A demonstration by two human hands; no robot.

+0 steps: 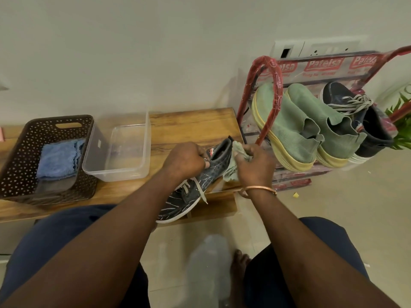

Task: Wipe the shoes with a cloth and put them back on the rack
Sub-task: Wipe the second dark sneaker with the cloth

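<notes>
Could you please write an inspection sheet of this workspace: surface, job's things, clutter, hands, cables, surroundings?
Surface: wooden bench, standing against the wall.
Job's things: dark laced shoe held over the bench edge; green cloth against its heel end; rack holds two green shoes and a second dark shoe.
Clutter: brown basket with a blue cloth inside; clear tub beside it.
Hands: left hand grips the dark laced shoe; right hand grips the green cloth.
Cables: nothing seen.
Surroundings: socket plate on the wall, tiled floor, yellow scrap, plant.
</notes>
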